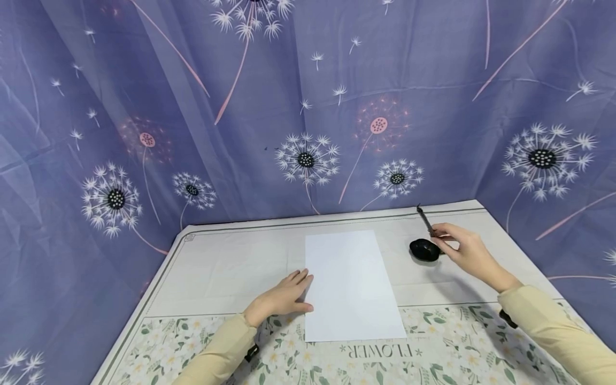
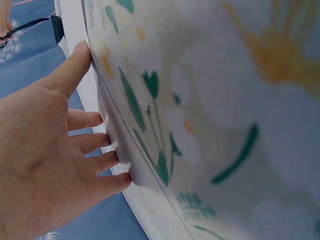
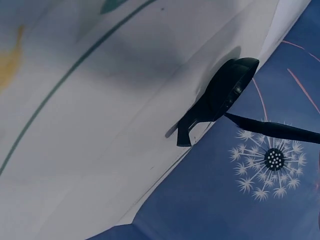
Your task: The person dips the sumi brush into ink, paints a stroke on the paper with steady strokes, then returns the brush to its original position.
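My left hand (image 1: 281, 295) lies with its fingers spread at the left edge of a blank white sheet of paper (image 1: 353, 289), the fingertips and thumb touching its margin. In the left wrist view the palm (image 2: 35, 155) and fingertips show against the cloth. My right hand (image 1: 464, 251) pinches a slim black writing brush (image 1: 425, 220) above a small black ink dish (image 1: 424, 250) to the right of the paper. The right wrist view shows the brush (image 3: 280, 131) tapering to a point at the rim of the dish (image 3: 227, 90); whether it touches is unclear.
A white tablecloth (image 1: 231, 272) with a floral front band covers the table. "FLOWER" is printed upside down in front of the paper. Purple dandelion curtains (image 1: 269, 107) hang behind and at both sides of the table.
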